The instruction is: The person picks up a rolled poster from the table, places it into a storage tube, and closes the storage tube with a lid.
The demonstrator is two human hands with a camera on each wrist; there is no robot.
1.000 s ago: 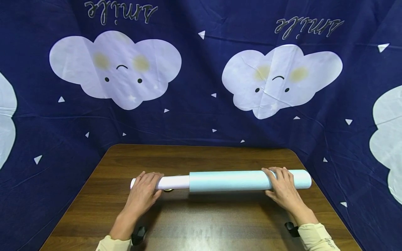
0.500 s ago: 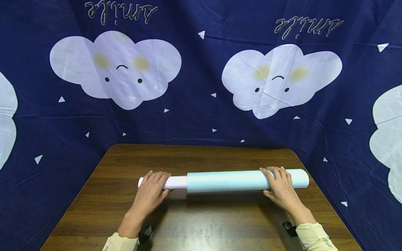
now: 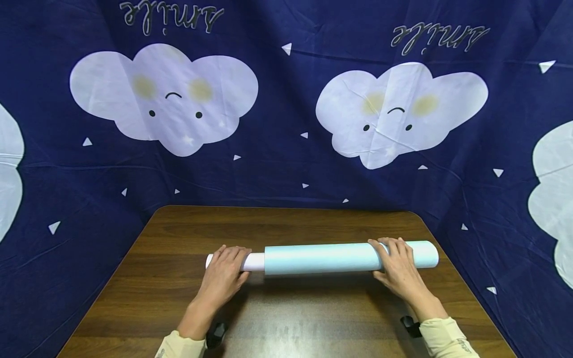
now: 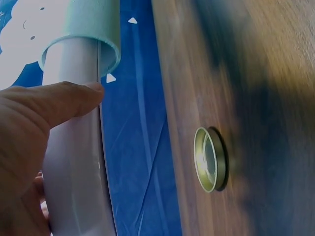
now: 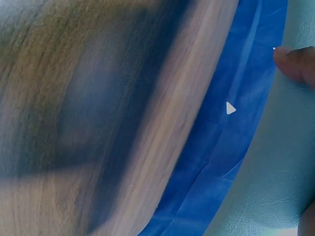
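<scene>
A pale whitish roll with a lengthwise seam runs into the left end of a wider light blue tube. My left hand grips the roll near its outer end, its thumb lying along the roll in the left wrist view. Toward the tube's other end, my right hand grips from above, with its thumb on the tube's side in the right wrist view. Both pieces are held level, raised over the table. How far the roll reaches inside is hidden.
A round gold-rimmed metal lid lies on the brown wooden table. The head view does not show it. Behind the table hangs a dark blue cloth printed with clouds. A black wrist strap part sits under each forearm.
The left hand has moved right, and the exposed stretch of the roll between hand and tube has shortened. The tube and right hand have shifted slightly left.
</scene>
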